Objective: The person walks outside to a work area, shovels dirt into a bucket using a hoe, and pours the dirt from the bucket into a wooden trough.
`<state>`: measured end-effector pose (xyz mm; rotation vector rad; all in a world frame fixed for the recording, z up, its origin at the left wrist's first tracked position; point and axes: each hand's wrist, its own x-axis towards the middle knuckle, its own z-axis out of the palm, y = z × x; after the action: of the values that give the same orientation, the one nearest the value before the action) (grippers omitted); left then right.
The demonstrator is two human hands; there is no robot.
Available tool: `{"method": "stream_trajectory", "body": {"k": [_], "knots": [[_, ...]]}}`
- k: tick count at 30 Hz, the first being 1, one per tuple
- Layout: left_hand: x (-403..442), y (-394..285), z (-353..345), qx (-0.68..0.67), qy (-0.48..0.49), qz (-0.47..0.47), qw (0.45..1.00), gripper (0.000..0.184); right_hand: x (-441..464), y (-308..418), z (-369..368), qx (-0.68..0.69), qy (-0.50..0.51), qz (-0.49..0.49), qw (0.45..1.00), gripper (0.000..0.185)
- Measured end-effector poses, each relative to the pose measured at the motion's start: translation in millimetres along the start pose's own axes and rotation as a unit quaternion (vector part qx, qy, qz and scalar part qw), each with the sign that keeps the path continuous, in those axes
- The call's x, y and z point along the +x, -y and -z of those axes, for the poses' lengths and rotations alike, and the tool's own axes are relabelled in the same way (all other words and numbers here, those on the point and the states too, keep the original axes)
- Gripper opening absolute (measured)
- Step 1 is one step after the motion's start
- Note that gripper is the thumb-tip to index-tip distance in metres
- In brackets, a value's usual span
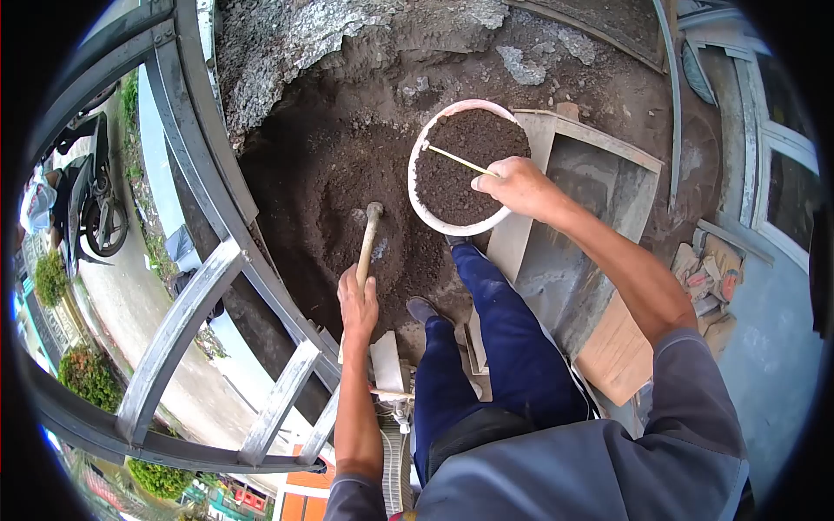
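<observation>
**Above dark soil (pixel 334 165), two hands grasp a wooden handle (pixel 369 246) and a thin bail (pixel 460 160)**

At far left, a motorcycle (pixel 102 204) stands beyond a curved metal frame (pixel 204 165). Next comes the left hand (pixel 356 308), its fingers wrapped around the lower part of the wooden handle, whose far end meets the soil. Right of it sits a round, pale-rimmed bucket (pixel 415 187), filled with dark, crumbly earth (pixel 465 187). The right hand (pixel 519 187) is closed on the thin bail, which crosses the bucket's opening from the left rim. Just beside the bucket, farther right, lies a wood-sided trough (pixel 645 154).
</observation>
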<state>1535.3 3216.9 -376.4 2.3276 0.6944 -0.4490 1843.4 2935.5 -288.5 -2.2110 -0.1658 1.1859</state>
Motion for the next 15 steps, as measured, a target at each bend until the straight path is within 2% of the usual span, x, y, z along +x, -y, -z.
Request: {"method": "stream_trajectory", "body": {"k": [1, 2, 3, 4, 5, 8, 11, 15], "knots": [[21, 9, -21, -0.118, 0.049, 0.011, 0.992, 0.060, -25, 15, 3, 0.023, 0.002, 0.004, 1.000, 0.046], [40, 11, -53, -0.222, 0.039, 0.050, 0.973, 0.057, -47, 22, 0, 0.039, -0.005, 0.019, 0.999, 0.045], [62, 1, -70, -0.380, 0.083, 0.140, 0.911, 0.062, -67, 28, -1, 0.052, -0.018, 0.033, 0.998, 0.045], [81, -11, -90, -0.519, 0.132, 0.229, 0.813, 0.067, -90, 39, 2, 0.068, -0.032, 0.043, 0.996, 0.045], [95, -18, -114, -0.632, 0.161, 0.189, 0.734, 0.061, -110, 47, 2, 0.080, -0.038, 0.036, 0.995, 0.043], [97, -74, -112, -0.617, 0.172, 0.188, 0.744, 0.058, -154, 49, -11, 0.139, -0.074, 0.064, 0.985, 0.040], [84, -77, -125, -0.650, 0.201, 0.158, 0.715, 0.057, -181, 38, -31, 0.168, -0.108, 0.103, 0.974, 0.036], [56, -69, -144, -0.698, 0.232, 0.132, 0.665, 0.055, -204, 15, -46, 0.232, -0.136, 0.046, 0.962, 0.038]]}}
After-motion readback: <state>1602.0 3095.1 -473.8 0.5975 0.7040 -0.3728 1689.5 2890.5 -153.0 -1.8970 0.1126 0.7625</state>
